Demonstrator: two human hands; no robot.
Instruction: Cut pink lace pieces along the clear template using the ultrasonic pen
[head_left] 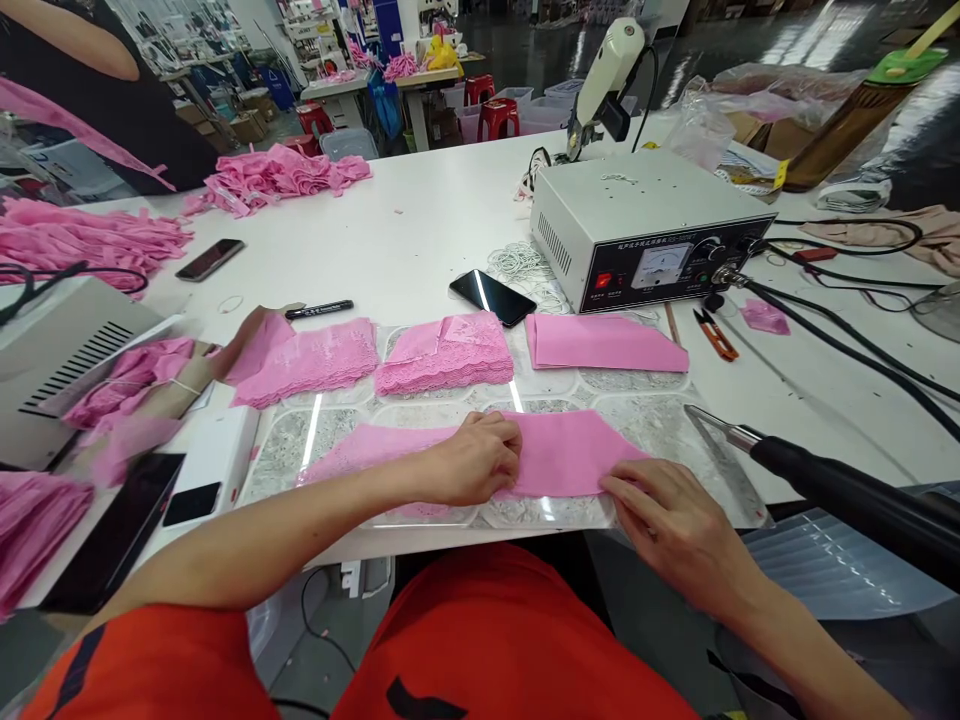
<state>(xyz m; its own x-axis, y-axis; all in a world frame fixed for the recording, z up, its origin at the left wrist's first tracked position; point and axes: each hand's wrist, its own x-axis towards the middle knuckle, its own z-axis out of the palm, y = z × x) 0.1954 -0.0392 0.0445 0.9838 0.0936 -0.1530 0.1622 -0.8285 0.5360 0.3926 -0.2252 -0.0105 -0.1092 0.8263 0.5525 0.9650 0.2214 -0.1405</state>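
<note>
pink fabric piece [559, 455], flat on the glass mat, near table edge

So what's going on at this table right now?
A person in orange presses both hands on a pink fabric piece lying flat on a clear work mat. The left hand pins its middle and the right hand holds its near edge. Behind it lie pink lace stacks, a folded pink stack, a phone and a grey control box.
</note>
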